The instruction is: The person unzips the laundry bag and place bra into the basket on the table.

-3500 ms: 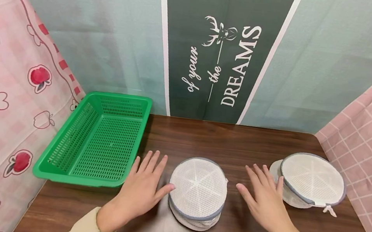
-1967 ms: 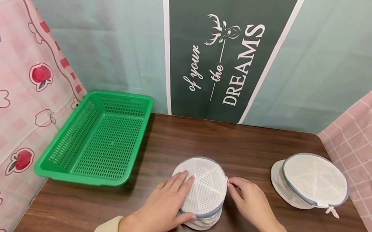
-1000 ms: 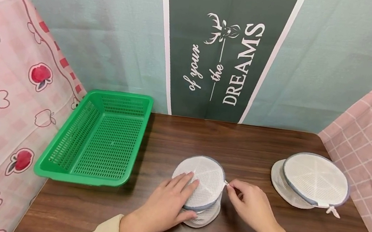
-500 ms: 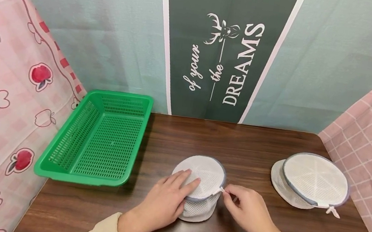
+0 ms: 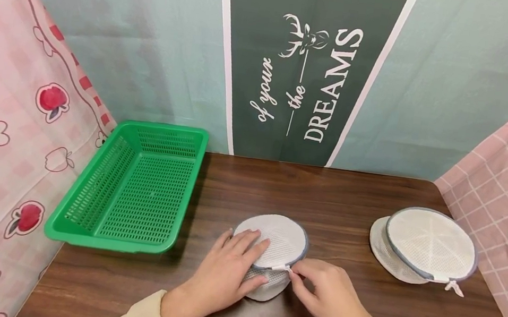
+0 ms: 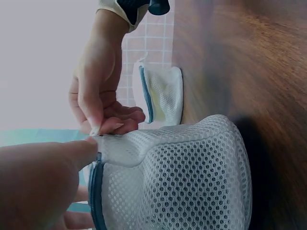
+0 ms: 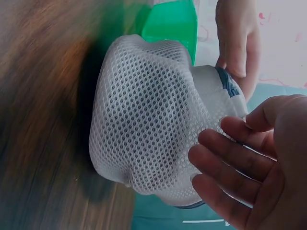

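Observation:
A round white mesh laundry bag (image 5: 279, 241) with a grey-blue zipped rim stands at the front middle of the table. My left hand (image 5: 221, 277) holds its left side, fingers over the lid and thumb at the front of the rim. With thumb and forefinger my right hand (image 5: 329, 297) pinches the zip pull (image 5: 288, 269) at the front right of the rim. In the right wrist view the other fingers of the right hand (image 7: 249, 163) spread beside the mesh wall. The left wrist view has the left thumb (image 6: 72, 155) close by the right fingertips.
A green perforated plastic basket (image 5: 115, 243) stands at the left on the brown wooden table (image 5: 344, 202). Another white mesh laundry bag (image 5: 430, 246) tilts at the right, its zip pull hanging. Printed curtains (image 5: 153, 49) enclose the back and sides.
Both hands came onto the middle bag. The right hand has drawn the zip pull from the right side round toward the front; the bag has tipped slightly. The left thumb now lies at the rim.

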The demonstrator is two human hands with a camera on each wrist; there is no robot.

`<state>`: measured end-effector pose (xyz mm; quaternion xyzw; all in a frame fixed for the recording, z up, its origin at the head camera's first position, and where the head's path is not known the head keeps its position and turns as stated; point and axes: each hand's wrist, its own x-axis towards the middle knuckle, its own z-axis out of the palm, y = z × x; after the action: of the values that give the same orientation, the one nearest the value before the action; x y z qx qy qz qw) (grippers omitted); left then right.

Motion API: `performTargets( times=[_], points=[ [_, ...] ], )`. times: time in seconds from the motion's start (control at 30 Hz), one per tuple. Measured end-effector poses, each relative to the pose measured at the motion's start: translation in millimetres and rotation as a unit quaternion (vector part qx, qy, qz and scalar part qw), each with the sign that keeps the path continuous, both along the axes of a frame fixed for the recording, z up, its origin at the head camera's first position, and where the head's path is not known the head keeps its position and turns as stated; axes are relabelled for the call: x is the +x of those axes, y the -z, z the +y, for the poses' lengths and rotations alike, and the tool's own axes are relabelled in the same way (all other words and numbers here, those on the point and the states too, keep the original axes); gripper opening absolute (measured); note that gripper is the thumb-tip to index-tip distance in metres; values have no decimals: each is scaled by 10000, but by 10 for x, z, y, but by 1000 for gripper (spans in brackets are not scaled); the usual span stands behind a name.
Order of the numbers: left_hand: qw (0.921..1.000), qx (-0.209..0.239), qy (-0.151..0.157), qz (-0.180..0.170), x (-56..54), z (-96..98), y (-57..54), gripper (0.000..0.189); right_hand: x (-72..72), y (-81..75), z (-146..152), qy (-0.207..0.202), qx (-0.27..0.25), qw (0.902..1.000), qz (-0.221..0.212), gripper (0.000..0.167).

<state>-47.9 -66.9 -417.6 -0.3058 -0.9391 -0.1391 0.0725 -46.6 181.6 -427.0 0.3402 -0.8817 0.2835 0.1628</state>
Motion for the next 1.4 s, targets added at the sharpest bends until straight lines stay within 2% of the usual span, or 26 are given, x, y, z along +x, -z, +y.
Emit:
performTargets(
  times=[0.2,0.37,0.77,1.07,1.4],
  points=[
    [9971,494,236,532,8,3,35,44,41,-4,-68,35,197,9996,196,28],
    [9919,930,420,763,22,19,71,32,64,6,-102,49,276,9994,202,30],
    [9848,972,756,1226,32,16,144,23,87,45,-142,-261,313,9991,100,36],
    [9793,1320,816,1301,27,8,145,17,84,48,-158,-345,257,9985,349,38],
    [9755,1589,830,1273,25,-6,163,10,74,51,-157,-195,319,9968,702,33]
  ],
)
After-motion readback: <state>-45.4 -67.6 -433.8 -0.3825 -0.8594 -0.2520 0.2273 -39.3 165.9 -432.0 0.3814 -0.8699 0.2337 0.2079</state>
